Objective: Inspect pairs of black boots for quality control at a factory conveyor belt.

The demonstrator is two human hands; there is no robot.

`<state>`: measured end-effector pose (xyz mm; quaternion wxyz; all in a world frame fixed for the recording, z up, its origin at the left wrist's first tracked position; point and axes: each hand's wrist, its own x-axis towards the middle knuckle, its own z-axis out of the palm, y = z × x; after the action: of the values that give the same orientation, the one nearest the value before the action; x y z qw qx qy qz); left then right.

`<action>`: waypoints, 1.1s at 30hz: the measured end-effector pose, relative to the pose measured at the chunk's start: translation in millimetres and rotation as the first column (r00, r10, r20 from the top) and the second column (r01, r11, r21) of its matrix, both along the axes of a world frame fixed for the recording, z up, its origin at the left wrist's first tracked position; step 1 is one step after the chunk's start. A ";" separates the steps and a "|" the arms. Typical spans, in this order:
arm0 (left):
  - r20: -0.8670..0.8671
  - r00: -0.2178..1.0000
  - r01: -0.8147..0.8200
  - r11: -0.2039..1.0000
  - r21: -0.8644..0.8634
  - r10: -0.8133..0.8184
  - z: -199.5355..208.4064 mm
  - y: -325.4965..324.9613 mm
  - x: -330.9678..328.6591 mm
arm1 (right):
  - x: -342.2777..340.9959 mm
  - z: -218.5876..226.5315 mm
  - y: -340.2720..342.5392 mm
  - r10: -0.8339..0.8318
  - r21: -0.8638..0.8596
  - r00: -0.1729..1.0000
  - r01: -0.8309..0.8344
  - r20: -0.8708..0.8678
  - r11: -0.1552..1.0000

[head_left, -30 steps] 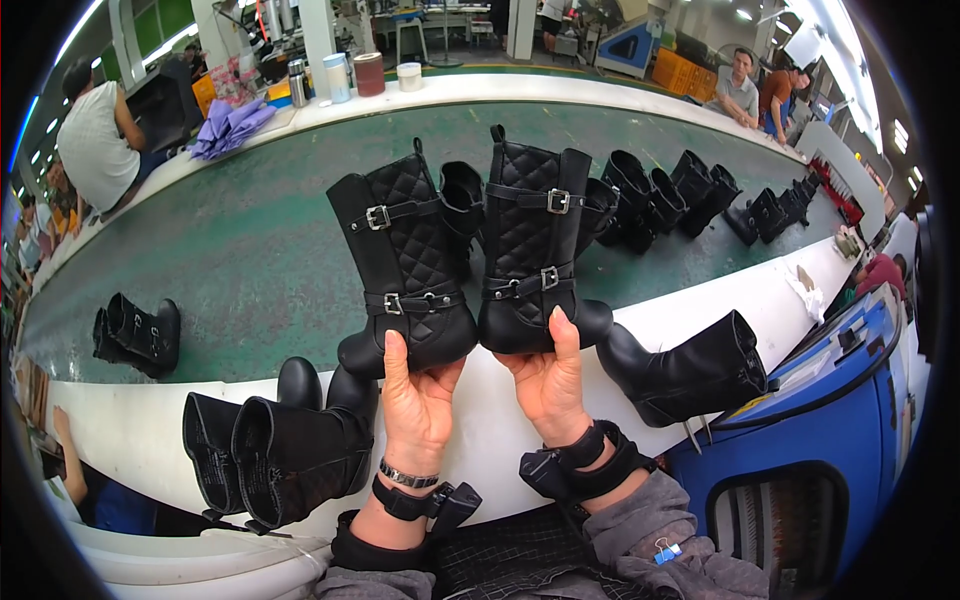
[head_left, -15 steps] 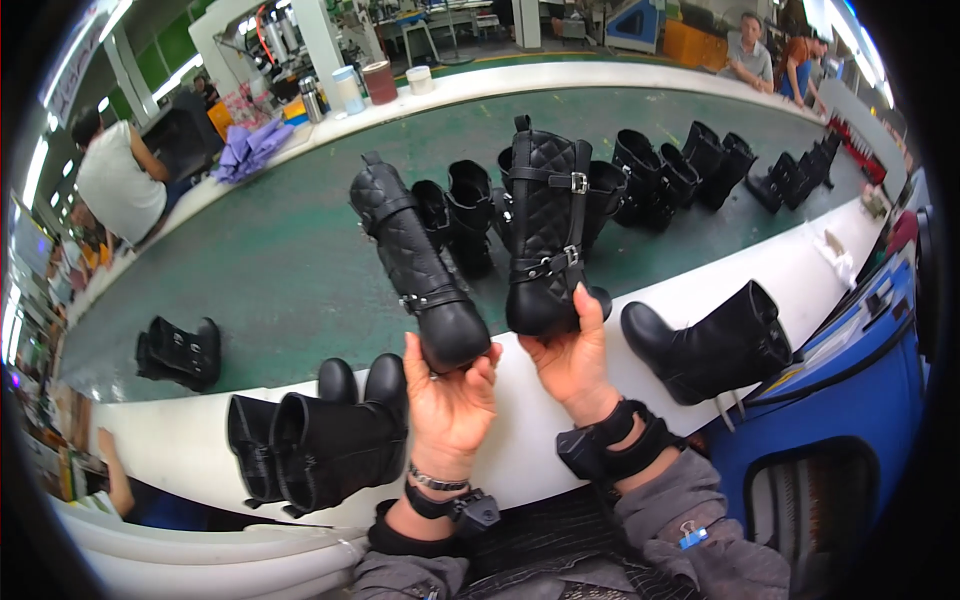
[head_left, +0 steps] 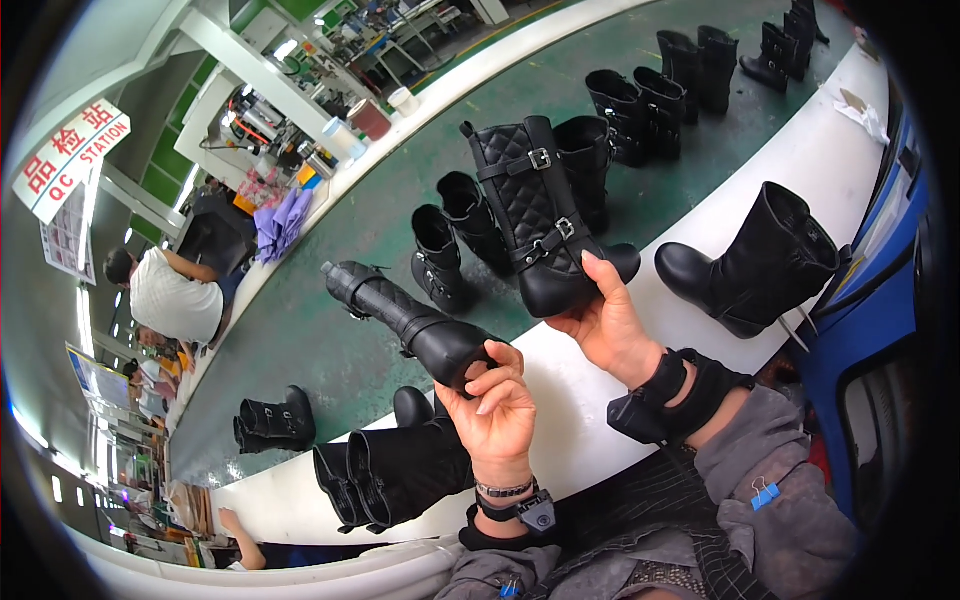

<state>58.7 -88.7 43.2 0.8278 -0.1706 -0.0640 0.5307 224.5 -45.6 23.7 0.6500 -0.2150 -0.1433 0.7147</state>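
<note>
In my left hand (head_left: 492, 412) is a black quilted boot (head_left: 415, 322), gripped at the foot end and tilted so its shaft points up and to the left. My right hand (head_left: 618, 325) grips another black quilted boot (head_left: 522, 190) by its foot, thumb against the side. This one stands nearly upright in the air, with two strapped metal buckles facing me. Just beyond the held boots, more black buckled boots (head_left: 474, 222) stand on the green surface. Below my left hand lies a pair of plain-shafted black boots (head_left: 405, 472), partly hidden by that hand.
A single black boot (head_left: 752, 262) lies at the right on the white ledge (head_left: 580, 400). Several boots (head_left: 640, 105) line the green conveyor (head_left: 350, 220) toward the far right, and a pair (head_left: 275, 420) stands at left. Beyond sit purple cloth (head_left: 283, 222), tubs (head_left: 368, 118) and a seated person (head_left: 172, 295).
My left hand has turned, tipping its boot further over to the left and lower. The right-hand boot leans slightly left. The whole view has tilted and swung toward the left.
</note>
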 end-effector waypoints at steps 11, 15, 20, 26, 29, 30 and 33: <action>0.034 0.999 -0.034 0.999 -0.034 0.035 0.8 -0.4 1.4 | 0.2 3.9 -1.8 0.002 -0.016 1.000 -0.002 -0.013 1.000; -0.037 0.999 -0.035 0.999 0.004 0.036 -4.1 1.8 0.4 | -0.4 3.2 -2.5 0.008 -0.020 1.000 -0.009 -0.022 1.000; -0.402 0.886 -0.191 0.972 0.135 0.230 -20.5 15.5 4.5 | -2.1 1.3 -3.9 0.020 0.077 1.000 -0.020 -0.006 0.997; -0.620 0.675 -0.326 0.915 0.235 0.400 -27.8 19.7 17.0 | -7.0 5.6 -8.8 -0.061 0.194 0.993 0.041 0.098 0.980; -0.671 0.574 -0.388 0.878 0.280 0.469 -25.2 19.0 22.3 | -8.2 8.0 -10.8 -0.094 0.227 0.985 0.059 0.147 0.972; -0.666 0.572 -0.395 0.872 0.289 0.479 -23.8 19.2 21.9 | -8.8 8.4 -10.7 -0.092 0.196 0.985 0.061 0.149 0.979; -0.670 0.547 -0.426 0.856 0.294 0.502 -20.5 20.2 20.4 | -10.3 8.0 -10.6 -0.085 0.156 0.983 0.060 0.164 0.986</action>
<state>79.0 -68.5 22.7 0.6201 0.1171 0.2010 0.7492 214.2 -56.2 31.7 0.6754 -0.2308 -0.2437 0.6566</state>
